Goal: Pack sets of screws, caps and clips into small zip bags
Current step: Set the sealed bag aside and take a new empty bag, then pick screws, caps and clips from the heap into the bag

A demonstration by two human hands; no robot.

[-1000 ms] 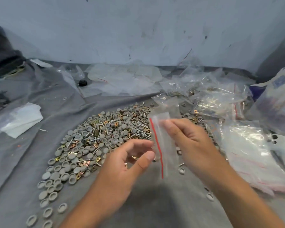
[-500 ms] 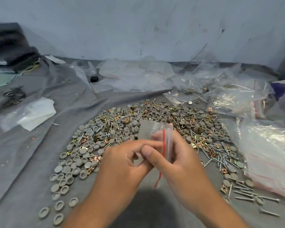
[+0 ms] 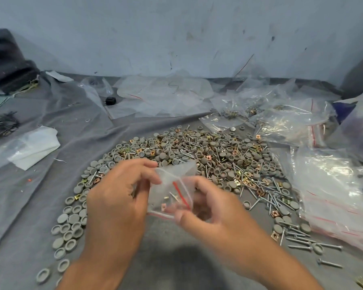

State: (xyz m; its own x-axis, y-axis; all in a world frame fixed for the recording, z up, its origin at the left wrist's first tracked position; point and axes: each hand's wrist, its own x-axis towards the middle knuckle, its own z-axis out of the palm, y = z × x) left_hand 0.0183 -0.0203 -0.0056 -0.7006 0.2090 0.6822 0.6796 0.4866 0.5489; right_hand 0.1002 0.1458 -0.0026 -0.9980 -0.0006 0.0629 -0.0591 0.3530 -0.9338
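Pinching the zip bag (image 3: 172, 186) between both hands (left hand (image 3: 115, 204), right hand (image 3: 214, 214)).

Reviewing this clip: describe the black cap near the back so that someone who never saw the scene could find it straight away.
Start at the big pile of parts in the middle of the grey cloth, then look up and left toward the wall. The black cap sits at the edge of the clear bags spread along the back. It is the only small black round thing there; the caps in the pile are grey.
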